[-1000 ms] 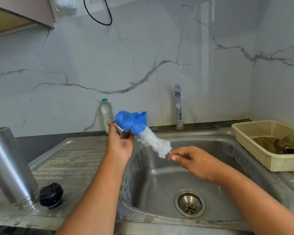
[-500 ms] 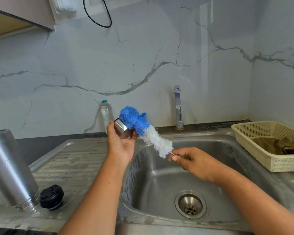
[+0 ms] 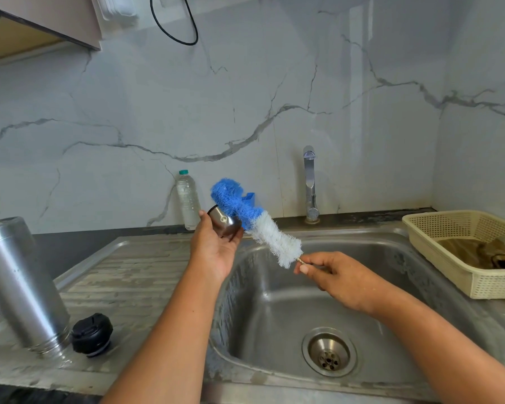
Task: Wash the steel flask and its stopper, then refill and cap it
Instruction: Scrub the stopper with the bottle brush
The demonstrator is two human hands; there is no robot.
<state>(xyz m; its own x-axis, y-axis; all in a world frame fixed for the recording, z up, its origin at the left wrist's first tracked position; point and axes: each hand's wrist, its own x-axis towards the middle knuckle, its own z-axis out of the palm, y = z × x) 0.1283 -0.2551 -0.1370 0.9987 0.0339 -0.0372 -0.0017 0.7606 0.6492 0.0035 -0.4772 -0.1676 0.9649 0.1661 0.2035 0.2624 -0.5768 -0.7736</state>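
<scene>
The steel flask (image 3: 18, 284) stands mouth-down on the draining board at the left. Its black stopper (image 3: 91, 334) lies beside it. My left hand (image 3: 216, 246) holds a small steel cap (image 3: 224, 223) above the sink's left rim, thumb and fingers curled round it. My right hand (image 3: 330, 272) pinches the thin handle of a blue and white bottle brush (image 3: 254, 220). The brush's blue end rests against the cap's upper side.
The steel sink (image 3: 289, 301) with its drain (image 3: 329, 351) lies below my hands. A tap (image 3: 309, 182) stands shut at the back. A plastic water bottle (image 3: 188, 199) leans by the wall. A cream basket (image 3: 449, 258) with cloths sits at the right.
My left hand turned the cap so more of its steel side shows. The brush's blue tip rose slightly over the cap. The flask and stopper have not moved.
</scene>
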